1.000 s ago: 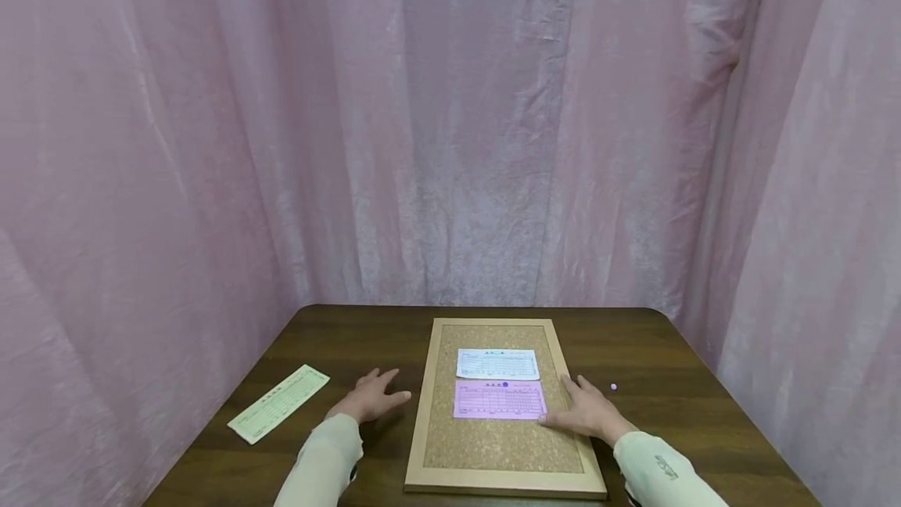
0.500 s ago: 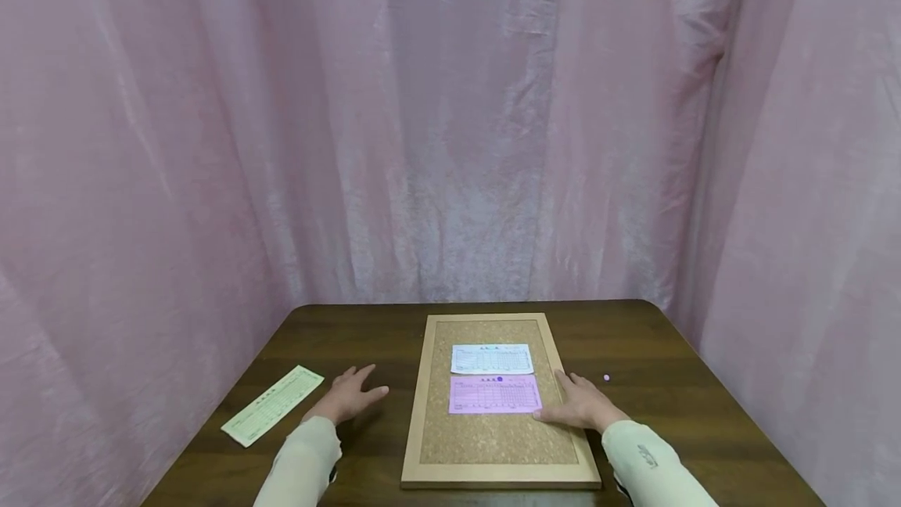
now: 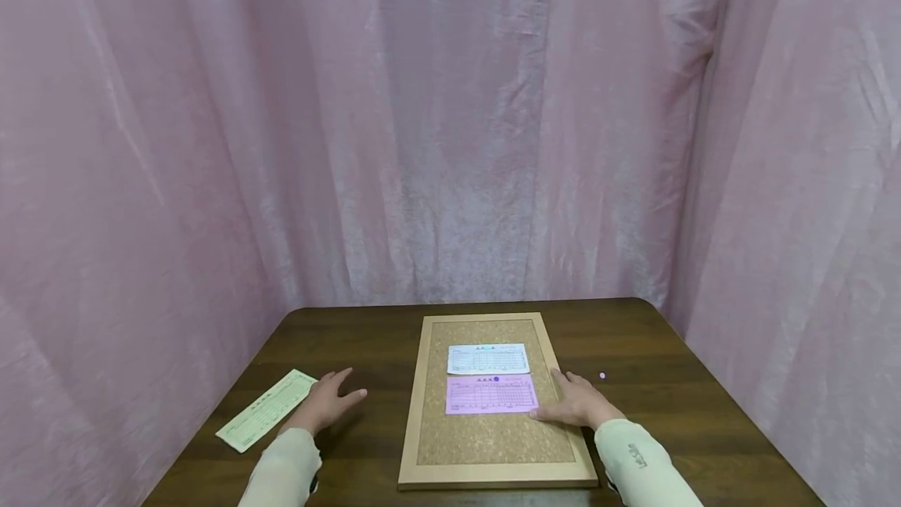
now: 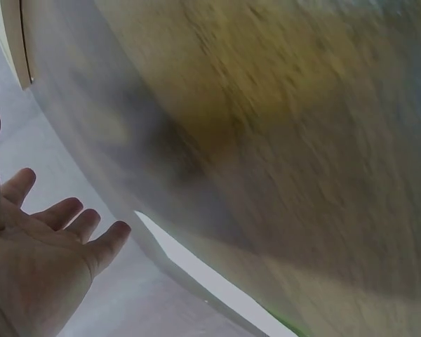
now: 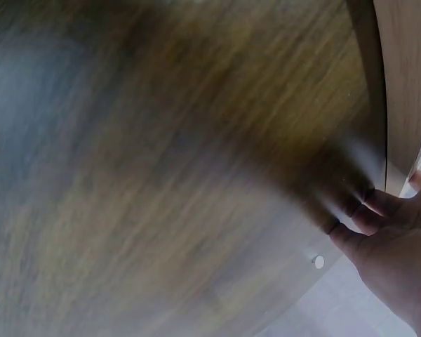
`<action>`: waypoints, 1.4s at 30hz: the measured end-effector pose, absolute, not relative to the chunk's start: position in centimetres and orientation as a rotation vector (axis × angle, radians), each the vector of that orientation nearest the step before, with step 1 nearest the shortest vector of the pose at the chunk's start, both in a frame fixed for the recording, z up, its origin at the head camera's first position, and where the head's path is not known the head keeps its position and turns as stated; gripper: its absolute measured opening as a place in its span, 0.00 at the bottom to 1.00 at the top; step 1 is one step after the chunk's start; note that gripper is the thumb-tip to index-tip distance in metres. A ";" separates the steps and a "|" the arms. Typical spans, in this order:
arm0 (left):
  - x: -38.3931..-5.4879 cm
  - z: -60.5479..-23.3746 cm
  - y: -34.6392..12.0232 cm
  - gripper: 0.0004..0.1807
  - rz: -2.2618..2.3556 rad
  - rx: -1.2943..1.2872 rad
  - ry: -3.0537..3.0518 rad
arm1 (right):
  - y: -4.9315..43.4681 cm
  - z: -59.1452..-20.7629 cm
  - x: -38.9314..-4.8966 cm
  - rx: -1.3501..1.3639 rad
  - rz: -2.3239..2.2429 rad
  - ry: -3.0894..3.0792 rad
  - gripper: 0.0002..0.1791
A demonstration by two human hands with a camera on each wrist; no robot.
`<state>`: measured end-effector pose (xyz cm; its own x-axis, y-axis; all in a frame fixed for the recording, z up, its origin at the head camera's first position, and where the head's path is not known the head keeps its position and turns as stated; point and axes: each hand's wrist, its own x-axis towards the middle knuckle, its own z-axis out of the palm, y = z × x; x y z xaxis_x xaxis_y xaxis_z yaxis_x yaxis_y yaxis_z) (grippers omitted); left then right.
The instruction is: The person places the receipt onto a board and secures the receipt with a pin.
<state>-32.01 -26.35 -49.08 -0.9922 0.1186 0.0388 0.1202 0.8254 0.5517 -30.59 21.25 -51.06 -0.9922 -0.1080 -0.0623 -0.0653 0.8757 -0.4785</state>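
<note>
My left hand (image 3: 325,401), fingers spread and holding nothing, is above the table beside the pale green paper slip (image 3: 267,411). In the left wrist view the slip is a bright strip (image 4: 203,277) past the little finger. My right hand (image 3: 577,401) rests at the right edge of the wood-framed corkboard (image 3: 500,444); its thumb lies at the lower right corner of a purple printed slip (image 3: 490,396), and its other fingers reach down to the table along the frame. A white-blue slip (image 3: 488,359) lies just above the purple one on the cork.
A small round purple piece (image 3: 602,375), possibly a pushpin, sits on the dark wooden table (image 3: 676,421) right of the board. A purple dot (image 3: 496,379) marks the purple slip's top edge. Pink curtains (image 3: 450,124) hang behind and at both sides.
My left hand has moved left, away from the board and up to the green slip. My right hand keeps its place on the board's edge while the view shifts slightly.
</note>
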 end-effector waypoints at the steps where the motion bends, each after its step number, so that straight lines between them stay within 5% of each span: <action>1: -32.0 -49.1 -26.6 0.39 -0.905 -0.195 -2.993 | 21.2 -51.1 -30.6 -0.135 -0.750 2.956 0.62; 20: -31.7 -49.5 -30.3 0.40 -0.932 -0.170 -2.925 | 21.1 -51.3 -30.6 -0.118 -0.745 2.957 0.62; 28: -31.8 -49.8 -31.8 0.48 -0.941 -0.085 -2.933 | 21.1 -51.4 -30.8 -0.111 -0.737 2.955 0.63; 42: -31.1 -49.0 -35.0 0.41 -0.940 0.042 -2.825 | 21.2 -51.5 -30.9 -0.104 -0.734 2.951 0.63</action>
<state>-31.07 -35.04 -49.03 -0.9862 -0.0781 0.1458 0.0248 0.8017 0.5972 -30.85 21.23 -51.47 -0.9927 -0.0901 -0.0798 -0.0423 0.8816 -0.4700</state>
